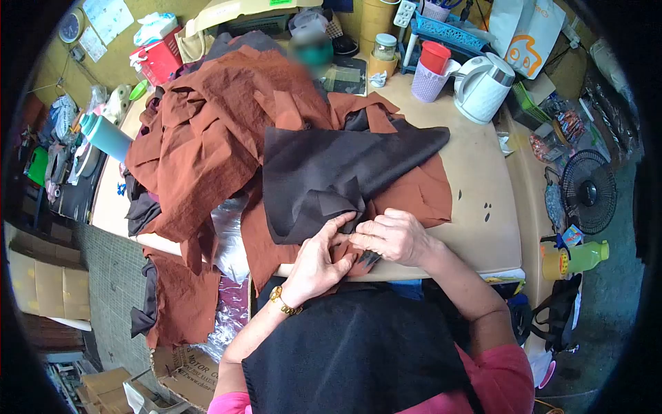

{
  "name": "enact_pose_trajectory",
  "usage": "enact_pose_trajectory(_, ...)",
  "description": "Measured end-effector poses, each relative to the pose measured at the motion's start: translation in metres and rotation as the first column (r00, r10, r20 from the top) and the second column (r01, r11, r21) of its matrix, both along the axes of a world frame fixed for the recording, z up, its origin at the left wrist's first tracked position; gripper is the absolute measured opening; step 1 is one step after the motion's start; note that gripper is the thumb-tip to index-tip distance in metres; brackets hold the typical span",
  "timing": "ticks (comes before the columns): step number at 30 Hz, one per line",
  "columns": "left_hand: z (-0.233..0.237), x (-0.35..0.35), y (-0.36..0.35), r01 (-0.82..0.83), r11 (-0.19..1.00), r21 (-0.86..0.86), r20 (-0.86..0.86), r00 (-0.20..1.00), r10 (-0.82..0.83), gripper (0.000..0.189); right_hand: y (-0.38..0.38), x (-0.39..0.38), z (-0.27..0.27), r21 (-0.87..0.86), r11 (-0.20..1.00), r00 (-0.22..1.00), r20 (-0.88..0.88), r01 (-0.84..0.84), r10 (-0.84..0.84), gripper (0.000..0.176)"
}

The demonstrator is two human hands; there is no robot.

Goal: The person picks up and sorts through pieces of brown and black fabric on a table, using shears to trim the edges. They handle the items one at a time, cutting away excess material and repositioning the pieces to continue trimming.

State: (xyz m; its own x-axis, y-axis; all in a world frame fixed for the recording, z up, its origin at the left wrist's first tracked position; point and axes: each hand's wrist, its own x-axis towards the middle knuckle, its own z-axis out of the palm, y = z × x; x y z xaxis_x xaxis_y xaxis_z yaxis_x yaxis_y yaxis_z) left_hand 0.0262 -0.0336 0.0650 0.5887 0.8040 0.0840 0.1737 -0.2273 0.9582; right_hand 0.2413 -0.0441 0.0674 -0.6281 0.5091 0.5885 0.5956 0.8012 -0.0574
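Note:
My left hand (318,261), with a gold watch at its wrist, rests at the table's front edge, its fingers touching the folded corner of a black cloth (310,165). Close beside it, my right hand (392,238) is closed, fingertips pinched on the edge of the fabric. Rust-brown cloth (420,196) lies beneath the black piece and shows between and below my hands. A small dark tip pokes out under my right fingers; what it is, I cannot tell. To the left rises a big heap of rust-brown cloth (214,131).
The tan table (483,193) carries a white kettle (484,86), a purple cup (428,84), a glass jar (385,47) and a teal bottle (105,136). Brown cloth (183,293) hangs off the front left. A black fan (588,191) stands at the right.

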Motion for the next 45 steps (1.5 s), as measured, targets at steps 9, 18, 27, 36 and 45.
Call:
enact_pose_trajectory(9, 0.016, -0.001, -0.003, -0.044, 0.999, 0.002, -0.223, 0.974, 0.044, 0.07, 0.001, -0.011, -0.003, 0.128, 0.991, 0.999, -0.03, -0.032, 0.036, 0.017)
enact_pose_trajectory(18, 0.006, -0.01, -0.001, 0.029, 0.998, -0.054, -0.04, 0.999, -0.031, 0.086, 0.003, -0.018, 0.005, 0.0, 0.995, 0.991, -0.096, -0.095, 0.095, 0.015)
enact_pose_trajectory(27, 0.005, -0.012, 0.002, 0.205, 0.911, -0.357, 0.257, 0.959, -0.115, 0.088, 0.004, -0.017, 0.005, 0.054, 0.994, 0.995, 0.037, -0.092, 0.09, 0.012)
enact_pose_trajectory(36, 0.004, -0.019, -0.001, 0.098, 0.98, -0.175, 0.055, 0.994, -0.09, 0.077, 0.003, -0.019, -0.005, -0.007, 0.994, 0.99, -0.1, -0.106, 0.105, 0.018)
enact_pose_trajectory(45, 0.01, -0.018, 0.005, 0.168, 0.942, -0.291, 0.194, 0.974, -0.113, 0.084, 0.008, -0.021, 0.002, 0.124, 0.985, 0.992, 0.007, -0.122, 0.122, 0.022)
